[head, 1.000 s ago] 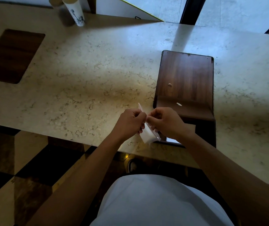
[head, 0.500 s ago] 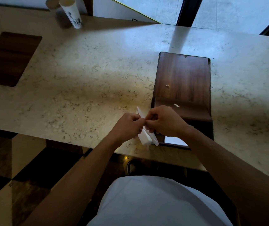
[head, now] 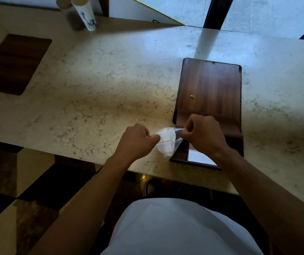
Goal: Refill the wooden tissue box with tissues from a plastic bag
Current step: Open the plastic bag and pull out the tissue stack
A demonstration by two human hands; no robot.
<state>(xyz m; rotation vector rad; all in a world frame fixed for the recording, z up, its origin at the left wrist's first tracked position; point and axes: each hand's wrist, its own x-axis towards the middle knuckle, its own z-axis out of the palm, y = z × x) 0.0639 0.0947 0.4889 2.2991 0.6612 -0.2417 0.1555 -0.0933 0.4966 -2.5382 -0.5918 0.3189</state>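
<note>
A clear plastic bag (head: 167, 142) with white tissues inside hangs between my two hands above the table's near edge. My left hand (head: 138, 139) pinches the bag's left lip and my right hand (head: 202, 134) pinches its right lip, so the mouth is stretched wide. The dark wooden tissue box (head: 210, 91) lies just behind and right of the bag, with its lid folded back flat on the table. Something white (head: 200, 158) shows in the box's open near part, mostly hidden by my right wrist.
The marble table (head: 101, 92) has a dark wooden inset panel (head: 13, 63) at the far left. Two tall paper cups (head: 85, 12) stand at the back left. The table's near edge runs just under my forearms, with checkered floor (head: 18, 181) below.
My hands were close together on the bag's closed top; they have pulled apart sideways and the bag's mouth now stands wide.
</note>
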